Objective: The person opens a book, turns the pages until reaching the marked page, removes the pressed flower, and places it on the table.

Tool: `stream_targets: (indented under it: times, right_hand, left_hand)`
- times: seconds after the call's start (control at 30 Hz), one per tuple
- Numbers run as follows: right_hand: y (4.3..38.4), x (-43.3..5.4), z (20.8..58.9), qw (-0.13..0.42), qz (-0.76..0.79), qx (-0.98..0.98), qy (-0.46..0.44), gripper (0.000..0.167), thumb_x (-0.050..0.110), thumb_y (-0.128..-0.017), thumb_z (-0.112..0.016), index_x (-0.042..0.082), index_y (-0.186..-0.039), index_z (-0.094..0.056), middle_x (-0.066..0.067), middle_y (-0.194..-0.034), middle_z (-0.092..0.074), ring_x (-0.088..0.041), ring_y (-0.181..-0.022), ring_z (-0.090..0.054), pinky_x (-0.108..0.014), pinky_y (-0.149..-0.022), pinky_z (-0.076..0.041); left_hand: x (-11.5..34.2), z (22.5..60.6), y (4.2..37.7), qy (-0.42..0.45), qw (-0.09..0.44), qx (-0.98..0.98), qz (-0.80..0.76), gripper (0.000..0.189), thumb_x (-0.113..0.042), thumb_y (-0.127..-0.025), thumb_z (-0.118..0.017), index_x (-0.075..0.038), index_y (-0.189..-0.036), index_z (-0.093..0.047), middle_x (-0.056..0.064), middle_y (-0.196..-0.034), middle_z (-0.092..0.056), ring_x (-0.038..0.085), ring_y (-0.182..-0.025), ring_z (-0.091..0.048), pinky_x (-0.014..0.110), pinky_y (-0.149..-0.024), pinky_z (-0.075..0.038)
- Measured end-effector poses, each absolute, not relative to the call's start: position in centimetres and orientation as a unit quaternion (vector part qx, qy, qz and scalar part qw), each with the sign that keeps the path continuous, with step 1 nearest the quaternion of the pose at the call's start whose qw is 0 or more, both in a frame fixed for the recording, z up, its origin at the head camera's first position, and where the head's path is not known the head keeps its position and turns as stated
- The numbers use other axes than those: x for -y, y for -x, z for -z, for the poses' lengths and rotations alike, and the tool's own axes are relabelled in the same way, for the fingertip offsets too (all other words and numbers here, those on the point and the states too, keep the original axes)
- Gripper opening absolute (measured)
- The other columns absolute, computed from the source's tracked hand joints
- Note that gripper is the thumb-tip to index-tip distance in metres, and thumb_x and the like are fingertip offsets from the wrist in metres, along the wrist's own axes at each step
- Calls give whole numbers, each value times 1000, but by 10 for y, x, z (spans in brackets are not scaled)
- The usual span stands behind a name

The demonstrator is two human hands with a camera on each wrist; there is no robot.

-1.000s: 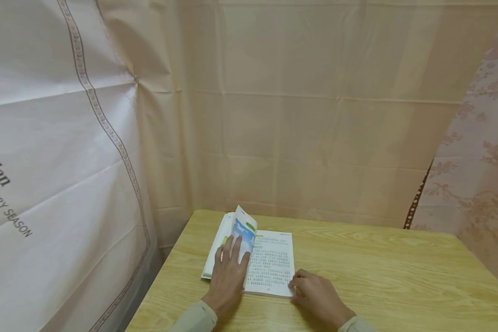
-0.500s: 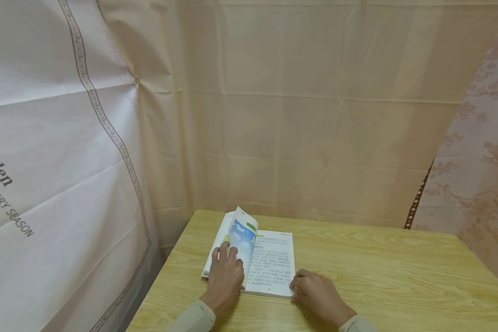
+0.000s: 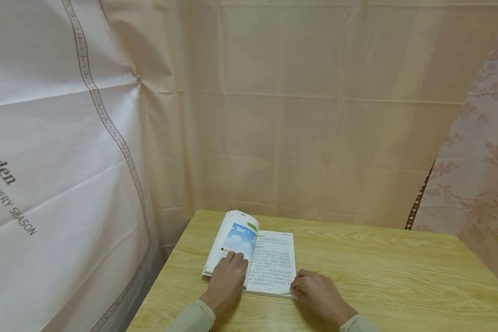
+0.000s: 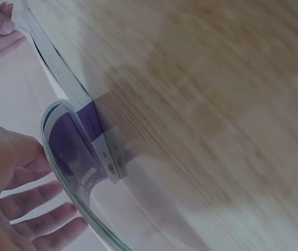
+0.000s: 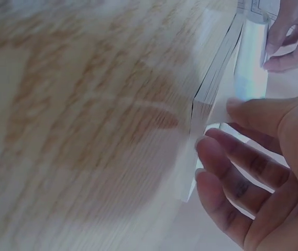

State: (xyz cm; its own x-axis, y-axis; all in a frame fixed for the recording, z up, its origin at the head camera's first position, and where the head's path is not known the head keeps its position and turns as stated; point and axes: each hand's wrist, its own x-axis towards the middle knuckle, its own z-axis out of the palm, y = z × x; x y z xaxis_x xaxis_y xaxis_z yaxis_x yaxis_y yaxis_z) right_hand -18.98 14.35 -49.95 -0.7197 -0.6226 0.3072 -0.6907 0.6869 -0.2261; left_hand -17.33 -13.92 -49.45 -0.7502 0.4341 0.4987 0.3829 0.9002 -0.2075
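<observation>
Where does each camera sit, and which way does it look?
Head: on the head, forward and down at the open book on the table; left hand, right hand and sleeves show.
Left wrist: worn there, toward the book's edge; left hand near, right hand at upper left.
Right wrist: worn there, toward the book's corner; right hand near, left hand at upper right.
The wrist views share the book and both hands.

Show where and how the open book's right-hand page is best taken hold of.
Likely best: pinch the right-hand page at its near outer corner, coming from the right. That corner curls up off the page block beneath, and the outer edge is free on that side; the right hand pinches it there.
</observation>
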Motion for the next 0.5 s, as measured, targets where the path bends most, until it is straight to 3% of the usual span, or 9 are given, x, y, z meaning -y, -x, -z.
stream_targets:
  times: [0.27,0.4,0.5]
  right_hand:
    - [188,-141,498,121,-175,909,-359,4,14,-84,-84,16,-83,-80,13,-80,-65,1,-71,-59,-26,-60,-52]
    - [188,-141,497,120,-169,911,-356,5,13,-83,-84,16,-83,-80,13,-80,-65,2,-70,-58,-25,-60,-52]
    - [188,-141,496,124,-169,911,-356,5,12,-83,-84,15,-83,-81,12,-80,-65,2,-68,-56,-25,-58,-50]
  left_hand:
    - [137,494,172,223,232,946,-27,14,-9,-90,-74,-7,-103,-72,5,-103,-67,20,-94,-61,31,-75,-56]
    - [136,497,170,218,222,950,-10,17,-24,-95,-70,-7,-101,-71,5,-99,-65,21,-91,-60,33,-73,-56]
    - [135,497,168,214,216,953,-14,35,-42,-96,-69,-7,-102,-69,6,-96,-62,23,-88,-57,34,-71,-54]
